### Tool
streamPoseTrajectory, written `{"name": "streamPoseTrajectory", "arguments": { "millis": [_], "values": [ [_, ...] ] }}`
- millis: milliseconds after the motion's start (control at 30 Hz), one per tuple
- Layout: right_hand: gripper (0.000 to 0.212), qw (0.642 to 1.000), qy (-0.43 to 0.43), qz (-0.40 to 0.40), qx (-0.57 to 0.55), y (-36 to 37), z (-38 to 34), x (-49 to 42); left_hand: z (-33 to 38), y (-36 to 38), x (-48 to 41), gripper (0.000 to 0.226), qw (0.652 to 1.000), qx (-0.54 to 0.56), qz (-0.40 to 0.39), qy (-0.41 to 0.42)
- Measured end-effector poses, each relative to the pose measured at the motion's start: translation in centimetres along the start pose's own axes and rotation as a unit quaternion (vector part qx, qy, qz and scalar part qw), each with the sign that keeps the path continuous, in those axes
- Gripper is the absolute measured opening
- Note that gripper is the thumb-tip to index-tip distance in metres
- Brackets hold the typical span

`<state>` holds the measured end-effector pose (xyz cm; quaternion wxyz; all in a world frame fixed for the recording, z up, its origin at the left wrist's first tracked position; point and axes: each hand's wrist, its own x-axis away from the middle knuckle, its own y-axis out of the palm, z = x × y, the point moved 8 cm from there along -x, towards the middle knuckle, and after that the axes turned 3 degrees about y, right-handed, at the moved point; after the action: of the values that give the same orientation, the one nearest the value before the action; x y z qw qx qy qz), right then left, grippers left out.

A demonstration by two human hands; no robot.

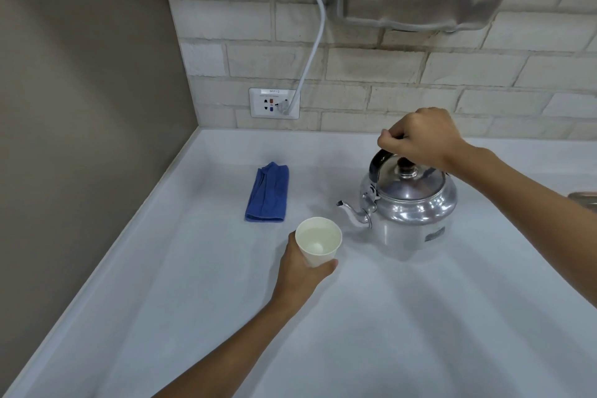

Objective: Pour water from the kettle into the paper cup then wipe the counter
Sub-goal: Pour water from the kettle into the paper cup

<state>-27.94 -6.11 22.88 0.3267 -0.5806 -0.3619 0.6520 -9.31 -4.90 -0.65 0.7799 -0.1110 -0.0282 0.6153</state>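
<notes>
Right hand (420, 137) closed around handle of steel kettle (410, 200), which sat on counter (387, 317). Left hand (303, 268) wrapped paper cup (318, 244) beside spout (fill level unclear). Folded blue cloth (267, 192) untouched; wiping pending.

The left hand (302, 263) is reaching forward on a bare, extended arm with fingers curled into a loose wrap, while the right hand (420, 139) is hovering higher, knuckles up, closed into a fist-like grasp.
</notes>
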Motion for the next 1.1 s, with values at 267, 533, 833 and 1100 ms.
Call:
{"name": "streamPoseTrajectory", "arguments": {
  "millis": [267,533,833,1100],
  "values": [
    [0.049,0.977,0.181,-0.017,-0.11,5.1,4.6,-2.7,-0.1,-0.2,0.1,0.07,1.0,-0.018,-0.002,-0.008],
    [0.048,0.961,0.237,-0.028,-0.138,9.2,5.3,-6.1,-0.1,-0.3,0.1,0.066,0.999,-0.036,-0.002,-0.017],
    [0.044,0.96,0.244,-0.069,-0.115,12.7,4.6,-7.6,-0.2,-0.2,0.1,0.063,0.999,-0.032,-0.003,-0.019],
    [0.045,0.957,0.255,-0.061,-0.121,13.2,5.0,-7.3,-0.2,-0.3,0.2,0.064,0.999,-0.031,-0.005,-0.017]
  ]
}}
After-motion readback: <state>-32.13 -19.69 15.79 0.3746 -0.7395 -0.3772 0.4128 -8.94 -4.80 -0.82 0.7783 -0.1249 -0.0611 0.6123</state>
